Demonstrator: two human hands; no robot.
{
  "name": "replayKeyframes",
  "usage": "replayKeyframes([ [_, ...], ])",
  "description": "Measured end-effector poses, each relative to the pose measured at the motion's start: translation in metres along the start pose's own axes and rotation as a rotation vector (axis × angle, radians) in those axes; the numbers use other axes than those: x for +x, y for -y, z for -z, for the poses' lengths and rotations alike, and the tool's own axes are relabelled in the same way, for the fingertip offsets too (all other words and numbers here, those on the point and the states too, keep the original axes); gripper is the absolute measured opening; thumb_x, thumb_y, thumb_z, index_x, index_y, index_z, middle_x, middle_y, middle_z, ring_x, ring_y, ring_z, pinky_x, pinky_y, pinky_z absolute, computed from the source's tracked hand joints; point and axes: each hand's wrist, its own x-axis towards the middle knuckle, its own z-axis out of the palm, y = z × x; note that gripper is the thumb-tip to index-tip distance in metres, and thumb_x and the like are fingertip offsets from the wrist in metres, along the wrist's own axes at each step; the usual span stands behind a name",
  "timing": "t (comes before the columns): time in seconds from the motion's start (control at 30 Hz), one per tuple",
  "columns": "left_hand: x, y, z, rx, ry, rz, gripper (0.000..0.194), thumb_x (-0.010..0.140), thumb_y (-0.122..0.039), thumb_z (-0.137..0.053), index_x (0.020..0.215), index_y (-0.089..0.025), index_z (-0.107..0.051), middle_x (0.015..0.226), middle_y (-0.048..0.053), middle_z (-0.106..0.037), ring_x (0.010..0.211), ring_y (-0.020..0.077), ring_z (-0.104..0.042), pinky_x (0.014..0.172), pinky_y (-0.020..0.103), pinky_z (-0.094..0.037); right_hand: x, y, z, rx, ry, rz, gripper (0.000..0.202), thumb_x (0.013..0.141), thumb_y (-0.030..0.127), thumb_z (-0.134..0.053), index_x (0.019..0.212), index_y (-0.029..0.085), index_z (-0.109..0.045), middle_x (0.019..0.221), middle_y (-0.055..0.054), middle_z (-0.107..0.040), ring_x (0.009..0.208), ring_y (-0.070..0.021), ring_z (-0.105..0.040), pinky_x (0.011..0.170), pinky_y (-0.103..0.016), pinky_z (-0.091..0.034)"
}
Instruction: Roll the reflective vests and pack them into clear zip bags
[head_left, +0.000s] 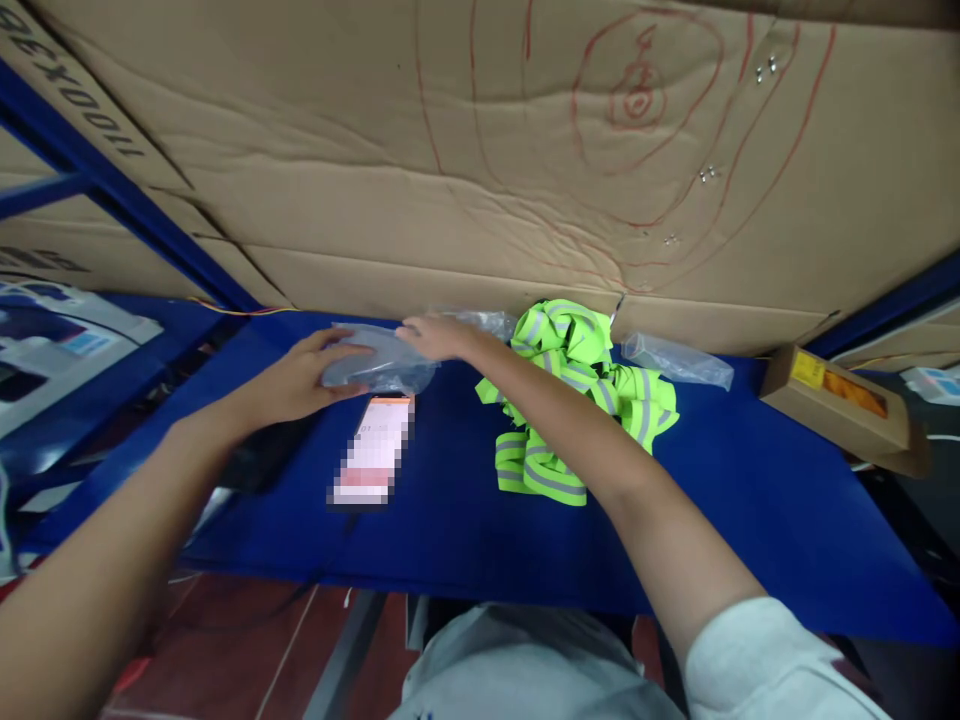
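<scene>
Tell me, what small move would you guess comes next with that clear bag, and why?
Probably pulling the clear plastic bag open at its mouth. The left hand and the right hand both grip it on the blue table, and the neon yellow reflective vest lies loose right beside it, unbagged.

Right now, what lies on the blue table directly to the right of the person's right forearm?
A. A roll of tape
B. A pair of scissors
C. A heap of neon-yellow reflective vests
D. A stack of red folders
C: a heap of neon-yellow reflective vests with grey stripes lies on the blue table, while both hands grip a clear plastic bag.
</scene>
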Motion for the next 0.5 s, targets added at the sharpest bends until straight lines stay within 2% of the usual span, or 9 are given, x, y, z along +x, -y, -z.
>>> replayKeyframes([
  [0.07, 0.004, 0.011, -0.007, -0.081, -0.006, 0.011, 0.072, 0.070, -0.081, -0.070, 0.113, -0.024, -0.077, 0.129, 0.014, -0.067, 0.125, 0.0346, -0.060, 0.117, 0.059, -0.041, 0.003, 0.000, -0.014, 0.022, 0.060, -0.071, 0.069, 0.094, 0.076, -0.046, 0.133, 0.023, -0.067, 0.149, -0.012, -0.062, 0.143, -0.0323, -0.051, 0.116, -0.062, -0.038],
  [0.13, 0.013, 0.017, -0.016, -0.132, -0.026, 0.021, 0.069, 0.065, -0.084, -0.070, 0.100, -0.025, -0.078, 0.114, 0.011, -0.070, 0.111, 0.0318, -0.064, 0.112, 0.057, -0.047, 0.004, 0.005, -0.021, 0.044, 0.108, -0.124, 0.075, 0.094, 0.077, -0.045, 0.146, 0.025, -0.059, 0.159, -0.014, -0.051, 0.147, -0.0370, -0.048, 0.116, -0.067, -0.037],
  [0.2, 0.021, 0.019, -0.024, -0.146, -0.031, 0.011, 0.064, 0.066, -0.083, -0.070, 0.096, -0.026, -0.077, 0.107, 0.009, -0.071, 0.105, 0.0298, -0.065, 0.108, 0.054, -0.050, -0.003, 0.012, -0.011, 0.066, 0.114, -0.115, 0.077, 0.100, 0.074, -0.038, 0.160, 0.026, -0.042, 0.169, -0.014, -0.035, 0.153, -0.0412, -0.039, 0.116, -0.074, -0.033],
  [0.27, 0.028, 0.018, -0.031, -0.137, -0.023, -0.010, 0.060, 0.070, -0.078, -0.071, 0.099, -0.026, -0.075, 0.111, 0.008, -0.071, 0.108, 0.0293, -0.064, 0.109, 0.051, -0.049, -0.024, 0.015, 0.017, 0.059, 0.044, -0.037, 0.075, 0.104, 0.067, -0.036, 0.165, 0.023, -0.034, 0.173, -0.013, -0.025, 0.159, -0.0389, -0.028, 0.122, -0.072, -0.025],
  [0.33, 0.032, 0.013, -0.035, -0.114, -0.023, -0.022, 0.057, 0.073, -0.073, -0.072, 0.104, -0.025, -0.074, 0.120, 0.009, -0.070, 0.114, 0.0296, -0.062, 0.113, 0.052, -0.046, -0.063, 0.009, 0.053, -0.017, -0.114, 0.157, 0.064, 0.107, 0.052, -0.046, 0.161, 0.018, -0.042, 0.170, -0.013, -0.034, 0.159, -0.0305, -0.030, 0.130, -0.057, -0.022],
  [0.37, 0.033, 0.011, -0.037, -0.098, -0.030, -0.017, 0.055, 0.075, -0.070, -0.072, 0.107, -0.024, -0.073, 0.125, 0.010, -0.068, 0.118, 0.0311, -0.060, 0.115, 0.056, -0.042, -0.088, 0.000, 0.070, -0.033, -0.198, 0.238, 0.056, 0.108, 0.045, -0.045, 0.156, 0.016, -0.047, 0.166, -0.011, -0.043, 0.155, -0.0257, -0.039, 0.129, -0.048, -0.029],
  [0.4, 0.034, 0.008, -0.038, -0.069, -0.039, -0.004, 0.052, 0.077, -0.065, -0.073, 0.109, -0.024, -0.072, 0.130, 0.011, -0.066, 0.123, 0.0335, -0.058, 0.117, 0.063, -0.036, -0.117, -0.013, 0.084, -0.042, -0.287, 0.262, 0.050, 0.108, 0.043, -0.044, 0.150, 0.017, -0.053, 0.157, -0.010, -0.054, 0.147, -0.0239, -0.049, 0.125, -0.043, -0.036],
  [0.43, 0.033, 0.006, -0.039, -0.026, -0.043, 0.015, 0.047, 0.080, -0.060, -0.073, 0.111, -0.024, -0.072, 0.136, 0.012, -0.064, 0.129, 0.0363, -0.055, 0.118, 0.070, -0.029, -0.147, -0.031, 0.095, -0.067, -0.361, 0.224, 0.046, 0.108, 0.044, -0.046, 0.144, 0.019, -0.059, 0.147, -0.009, -0.063, 0.138, -0.0249, -0.058, 0.120, -0.044, -0.042],
  [0.5, 0.029, 0.003, -0.038, 0.079, -0.031, 0.057, 0.041, 0.084, -0.053, -0.070, 0.114, -0.025, -0.070, 0.145, 0.013, -0.060, 0.137, 0.0408, -0.050, 0.115, 0.079, -0.020, -0.206, -0.078, 0.105, -0.120, -0.484, 0.051, 0.044, 0.104, 0.045, -0.051, 0.142, 0.026, -0.060, 0.140, -0.007, -0.067, 0.133, -0.0269, -0.062, 0.116, -0.049, -0.047],
])
